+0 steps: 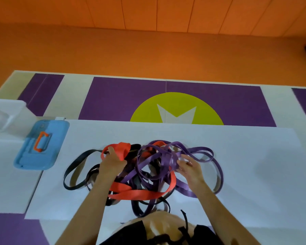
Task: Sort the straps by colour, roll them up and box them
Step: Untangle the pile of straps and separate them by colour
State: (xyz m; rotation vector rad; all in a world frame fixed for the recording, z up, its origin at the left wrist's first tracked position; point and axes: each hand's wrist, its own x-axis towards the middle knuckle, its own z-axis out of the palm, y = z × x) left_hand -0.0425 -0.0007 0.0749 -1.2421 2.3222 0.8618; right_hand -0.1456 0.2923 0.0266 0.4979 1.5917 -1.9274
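Tangled straps sit mid white sheet; left hand grips orange strap, right hand pinches purple strap, so draw orange out slowly, pinning purple.

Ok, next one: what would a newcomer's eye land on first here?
A tangled heap of straps, orange, purple and black, lies mid-frame on the white sheet. The left hand grips an orange strap, the right hand holds a purple strap. A blue lid lies to the left.
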